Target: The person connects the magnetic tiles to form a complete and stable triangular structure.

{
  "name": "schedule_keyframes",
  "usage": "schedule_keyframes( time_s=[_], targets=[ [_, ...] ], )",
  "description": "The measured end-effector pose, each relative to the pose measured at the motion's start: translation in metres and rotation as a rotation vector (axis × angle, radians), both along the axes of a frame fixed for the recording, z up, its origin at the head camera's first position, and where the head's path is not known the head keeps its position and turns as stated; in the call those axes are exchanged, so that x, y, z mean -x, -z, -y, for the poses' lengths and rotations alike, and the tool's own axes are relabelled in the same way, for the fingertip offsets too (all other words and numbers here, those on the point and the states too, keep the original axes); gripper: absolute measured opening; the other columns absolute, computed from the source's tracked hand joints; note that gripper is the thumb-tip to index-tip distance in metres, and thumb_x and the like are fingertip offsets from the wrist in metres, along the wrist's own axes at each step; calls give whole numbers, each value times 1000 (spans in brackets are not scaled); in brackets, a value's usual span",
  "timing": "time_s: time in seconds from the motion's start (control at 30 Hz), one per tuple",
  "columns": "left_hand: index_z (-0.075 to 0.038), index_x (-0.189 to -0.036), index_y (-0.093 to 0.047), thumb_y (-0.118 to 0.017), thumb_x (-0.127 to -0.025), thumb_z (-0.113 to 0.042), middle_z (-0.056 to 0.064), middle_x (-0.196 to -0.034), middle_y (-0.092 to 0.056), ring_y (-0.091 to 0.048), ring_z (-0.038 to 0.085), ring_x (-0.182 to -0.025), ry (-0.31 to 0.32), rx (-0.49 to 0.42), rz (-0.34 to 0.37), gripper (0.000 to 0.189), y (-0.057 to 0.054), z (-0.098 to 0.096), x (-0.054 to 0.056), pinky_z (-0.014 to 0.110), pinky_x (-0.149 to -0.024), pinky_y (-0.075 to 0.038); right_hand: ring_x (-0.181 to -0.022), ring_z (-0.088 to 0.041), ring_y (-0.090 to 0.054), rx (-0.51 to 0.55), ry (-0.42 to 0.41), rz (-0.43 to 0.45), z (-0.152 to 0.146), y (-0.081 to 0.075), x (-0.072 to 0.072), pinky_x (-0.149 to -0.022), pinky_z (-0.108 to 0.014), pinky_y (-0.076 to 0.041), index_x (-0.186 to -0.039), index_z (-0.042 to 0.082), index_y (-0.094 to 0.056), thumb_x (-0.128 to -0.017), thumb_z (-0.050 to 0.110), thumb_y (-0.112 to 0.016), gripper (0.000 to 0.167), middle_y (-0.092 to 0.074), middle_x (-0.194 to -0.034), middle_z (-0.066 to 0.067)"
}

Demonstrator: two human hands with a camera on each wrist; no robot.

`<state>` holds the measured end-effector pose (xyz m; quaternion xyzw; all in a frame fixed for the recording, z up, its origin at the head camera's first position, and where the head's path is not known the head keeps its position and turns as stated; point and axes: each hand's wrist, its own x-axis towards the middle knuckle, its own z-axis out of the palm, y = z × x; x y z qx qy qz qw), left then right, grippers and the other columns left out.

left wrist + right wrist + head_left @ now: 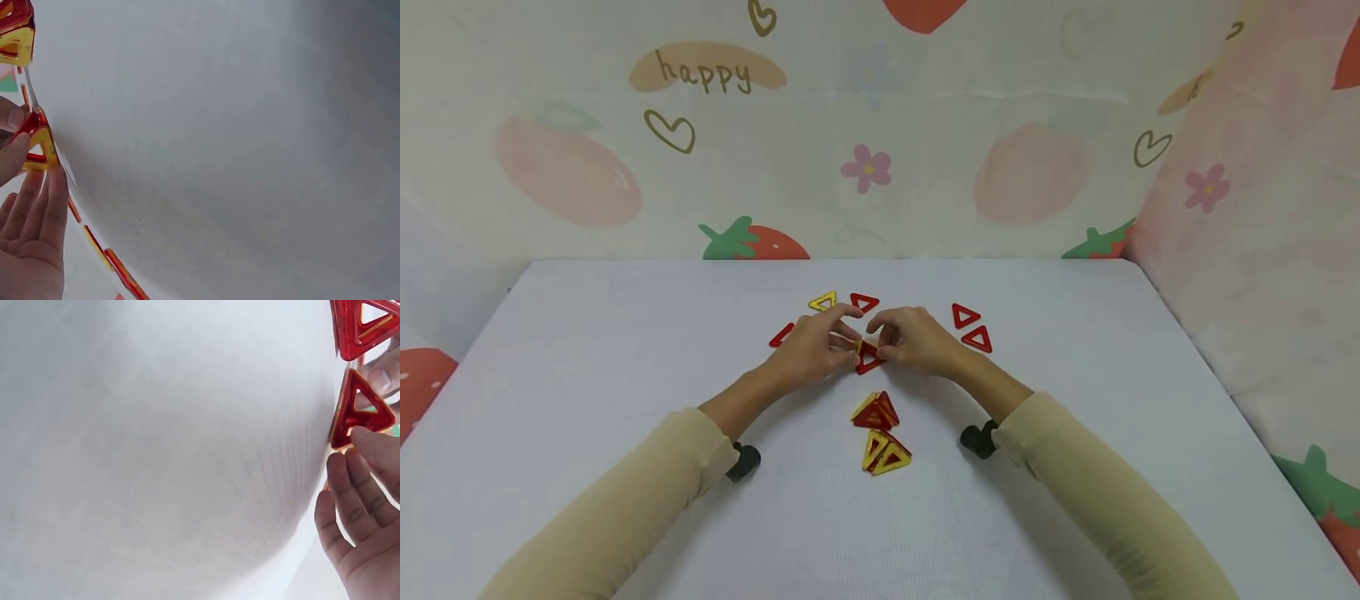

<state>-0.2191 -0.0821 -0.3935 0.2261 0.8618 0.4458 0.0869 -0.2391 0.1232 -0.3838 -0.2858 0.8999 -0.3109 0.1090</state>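
Observation:
Between both hands, a small pyramid of red and yellow triangular magnetic tiles (868, 358) stands on the white table. My left hand (814, 346) pinches its left side; the left wrist view shows a yellow face (45, 147) between thumb and fingers. From the right, my right hand (917, 340) pinches it, the thumb on a red face (369, 419) in the right wrist view. Nearer the camera stand two more tile pyramids close together, a mostly red one (876, 411) and one with yellow faces (887, 452). The held pyramid's far side is hidden.
Loose triangular tiles lie flat beyond the hands: a yellow one (823, 304) and a red one (863, 301) at the back, a red one (780, 335) left of my left hand. Two red tiles (964, 316) lie to the right. A patterned cloth (925, 100) hangs behind the table.

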Motion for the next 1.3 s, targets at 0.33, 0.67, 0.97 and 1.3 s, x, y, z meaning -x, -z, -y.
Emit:
schedule_keyframes(
  time_s=[0.33, 0.67, 0.97, 1.3],
  targets=[
    [-2, -135, -51, -82, -82, -10, 11, -104, -72, -68, 24, -95, -8, 70, -66, 62, -2, 1, -1, 32, -77, -59, -83, -17, -62, -10, 16, -34, -2, 1, 2, -78, -28, -53, -113, 2, -68, -92, 5, -69, 21, -70, -91, -6],
    [-4, -134, -54, -83, -81, -10, 9, -96, -69, -64, 23, -92, -10, 111, -81, 60, -2, 0, -2, 34, -80, -56, -88, -18, -63, -13, 19, -12, 1, 3, 0, -84, -29, -54, -115, 2, -68, -94, 6, -67, 21, -71, -98, -7],
    [-2, -134, -53, -71, -87, 5, 11, -103, -73, -69, 23, -97, 15, 115, -86, 51, 1, -1, 0, 38, -89, -57, -97, -21, -66, -1, -7, -8, -2, 4, 0, -89, -31, -55, -116, 1, -67, -93, 1, -65, 24, -70, -107, -9],
    [-2, -133, -53, -71, -87, 4, 10, -100, -74, -70, 22, -94, 18, 126, -114, 50, 4, -1, 0, 38, -87, -57, -98, -21, -67, 17, -18, 14, -5, 3, -2, -89, -31, -55, -118, 0, -66, -93, 1, -65, 25, -70, -110, -11]
  ],
)
